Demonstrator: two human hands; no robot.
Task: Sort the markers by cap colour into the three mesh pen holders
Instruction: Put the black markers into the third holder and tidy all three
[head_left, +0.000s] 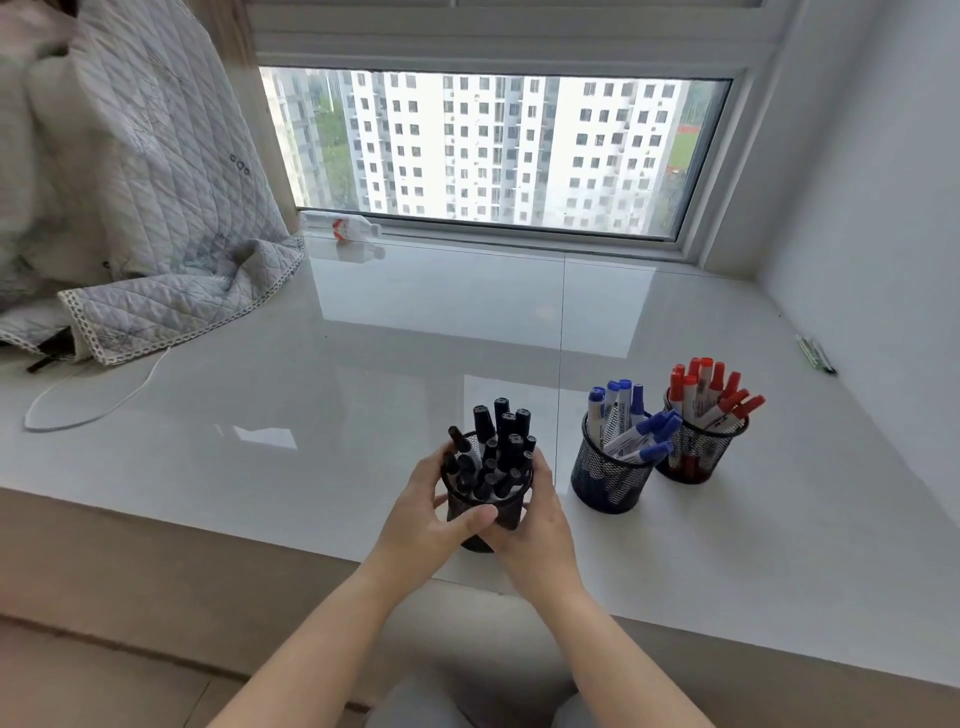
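Gripping black-cap holder (485, 499) from both sides near sill's (260, 467) front edge, left hand (428, 512) and right hand (524, 525) wrapping its mesh wall, thumbs meeting in front, black markers (498, 447) standing packed inside. Sitting just right of that holder, blue-cap holder (608, 475) with blue markers (631, 426) leaning out, and touching its far right side, red-cap holder (698, 449) carrying red markers (709, 389). Lying far left of black-cap holder: quilt (140, 218), white cable (78, 410); bottle (340, 227) resting by window (493, 150) well behind it.
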